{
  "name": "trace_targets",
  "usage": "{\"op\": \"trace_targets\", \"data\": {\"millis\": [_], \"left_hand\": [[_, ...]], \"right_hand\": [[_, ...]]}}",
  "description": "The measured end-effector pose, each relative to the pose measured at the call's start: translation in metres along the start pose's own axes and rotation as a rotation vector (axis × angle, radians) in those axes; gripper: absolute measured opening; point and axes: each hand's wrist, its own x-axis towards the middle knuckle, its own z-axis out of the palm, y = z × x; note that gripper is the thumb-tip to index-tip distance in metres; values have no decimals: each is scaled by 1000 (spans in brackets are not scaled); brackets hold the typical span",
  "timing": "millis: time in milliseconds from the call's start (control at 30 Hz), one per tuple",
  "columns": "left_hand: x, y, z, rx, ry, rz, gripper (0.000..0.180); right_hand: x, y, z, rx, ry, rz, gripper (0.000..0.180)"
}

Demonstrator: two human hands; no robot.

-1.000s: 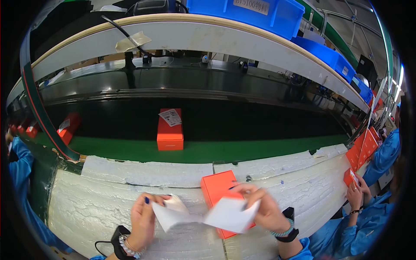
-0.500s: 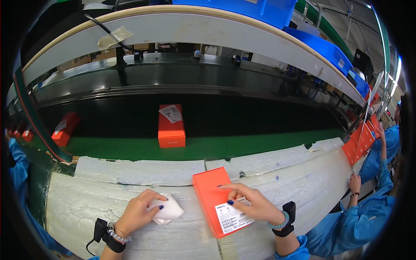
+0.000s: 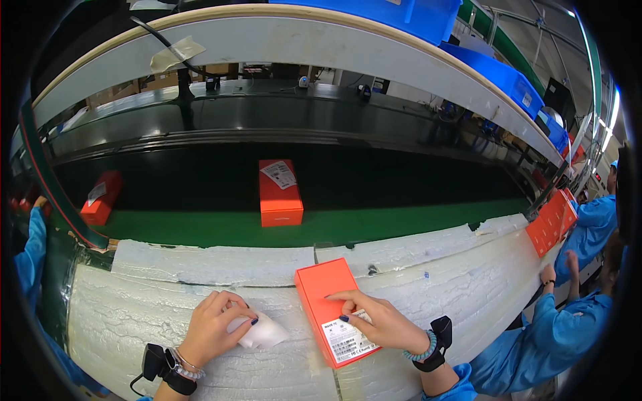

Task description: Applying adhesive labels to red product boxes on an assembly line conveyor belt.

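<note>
My left hand (image 3: 217, 327) is closed, with thumb and fingers pinched on a folded white cloth (image 3: 265, 333) just above the pale padded tabletop. To its right an orange-red box (image 3: 322, 283) lies flat on the table, slightly turned. A white printed label (image 3: 342, 339) covers the near part of its top face. Over that box is my right hand (image 3: 384, 324), index finger and thumb stretched out and apart, their tips at the top face and the label's far edge. Its other fingers are curled and partly hidden.
Beyond the padded table (image 3: 167, 314) runs a green conveyor belt (image 3: 361, 224). It carries a labelled orange box (image 3: 281, 200) in the middle and another orange box (image 3: 102, 198) at the left. Co-workers in blue stand on both sides. Orange boxes (image 3: 552, 222) stand at the right; blue bins (image 3: 495, 77) sit above.
The middle box on the belt has moved right. My left fingers have shifted on the cloth, and my right hand has slid slightly left. A co-worker's hand has appeared at far left.
</note>
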Motion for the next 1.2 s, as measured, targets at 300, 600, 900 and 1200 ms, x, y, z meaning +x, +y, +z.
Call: {"op": "trace_targets", "data": {"millis": [300, 600, 900, 1200], "left_hand": [[-6, 32, 18, 131, 171, 422, 26], [-28, 60, 53, 31, -50, 576, 42], [-27, 43, 46, 10, 221, 444, 30], [-23, 44, 45, -23, 180, 474, 28]], "right_hand": [[1, 2, -1, -45, 15, -16, 42], [-10, -10, 30, -677, 71, 11, 38], [-4, 27, 15, -800, 63, -423, 32], [2, 124, -93, -1143, 525, 201, 43]]}}
